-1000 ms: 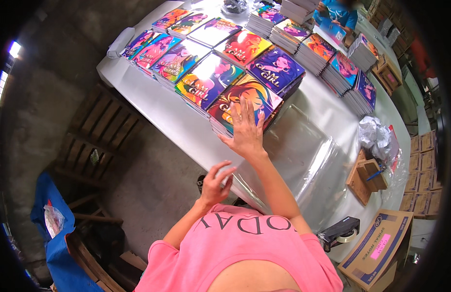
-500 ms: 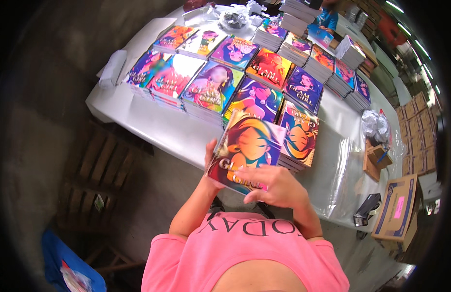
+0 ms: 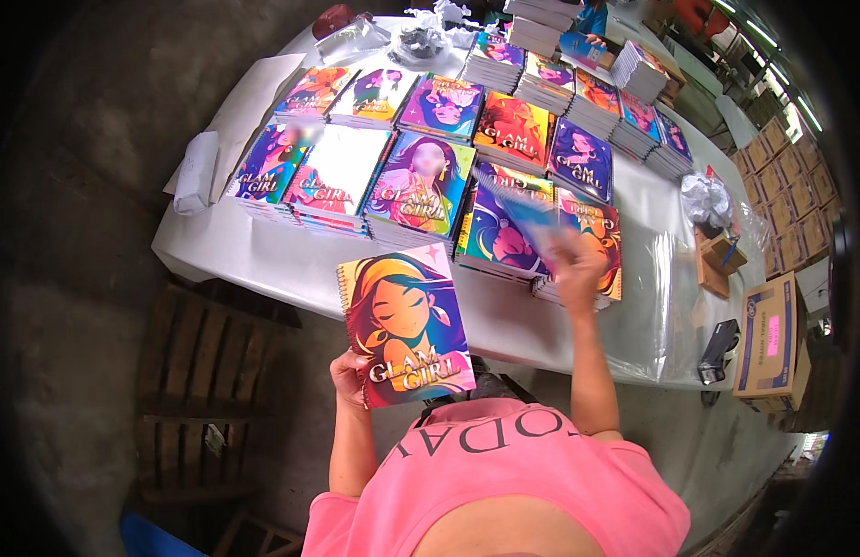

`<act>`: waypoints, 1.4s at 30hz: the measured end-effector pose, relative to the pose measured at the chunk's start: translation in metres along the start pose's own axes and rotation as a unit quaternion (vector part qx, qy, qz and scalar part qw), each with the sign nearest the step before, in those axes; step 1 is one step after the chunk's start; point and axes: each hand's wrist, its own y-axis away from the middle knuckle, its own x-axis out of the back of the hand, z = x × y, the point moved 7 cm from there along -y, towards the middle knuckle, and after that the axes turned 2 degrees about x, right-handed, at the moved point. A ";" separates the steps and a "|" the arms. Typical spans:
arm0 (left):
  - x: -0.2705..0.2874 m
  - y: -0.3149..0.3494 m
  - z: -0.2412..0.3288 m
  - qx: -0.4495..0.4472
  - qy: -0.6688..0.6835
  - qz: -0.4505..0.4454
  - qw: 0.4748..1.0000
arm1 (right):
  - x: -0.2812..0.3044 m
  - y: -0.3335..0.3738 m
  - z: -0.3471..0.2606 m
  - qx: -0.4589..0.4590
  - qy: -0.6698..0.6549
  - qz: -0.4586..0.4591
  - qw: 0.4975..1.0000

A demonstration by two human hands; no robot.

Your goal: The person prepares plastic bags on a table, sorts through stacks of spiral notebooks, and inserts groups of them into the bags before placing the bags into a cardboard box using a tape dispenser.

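Observation:
My left hand (image 3: 350, 377) grips a spiral notebook (image 3: 407, 325) by its coil side, in front of the table's near edge. Its cover shows a drawn face with closed eyes and orange hair. Over the stacks, my right hand (image 3: 578, 265) has its fingers closed on another notebook (image 3: 527, 218), which is tilted up and smeared by motion. Below that one lies a notebook stack with a purple figure (image 3: 504, 232). Partly hidden behind my right hand is a stack with an orange cover (image 3: 604, 232).
Several more notebook stacks (image 3: 420, 186) stand in rows on the white-covered table (image 3: 263, 237). Crumpled wrapping (image 3: 706, 200), a wooden block (image 3: 717, 260) and a black tape dispenser (image 3: 717, 351) lie at the right. A carton (image 3: 769, 343) stands beyond the edge. At the back, a person's hand (image 3: 594, 40) shows.
My left hand has moved down and left with its notebook. My right hand has left that notebook, reached over the front stacks and taken hold of another one.

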 end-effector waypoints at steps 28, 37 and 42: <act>0.034 0.017 0.078 -0.174 -0.011 0.166 0.970 | -0.170 -0.076 -0.023 0.040 0.065 -0.313 0.947; -0.015 -0.016 0.142 -0.155 0.001 -0.010 0.988 | -0.247 0.053 -0.175 0.418 -0.008 -0.563 0.713; 0.073 0.006 0.171 -0.094 0.044 0.006 0.995 | -0.310 -0.046 -0.136 0.129 -0.046 -0.425 0.895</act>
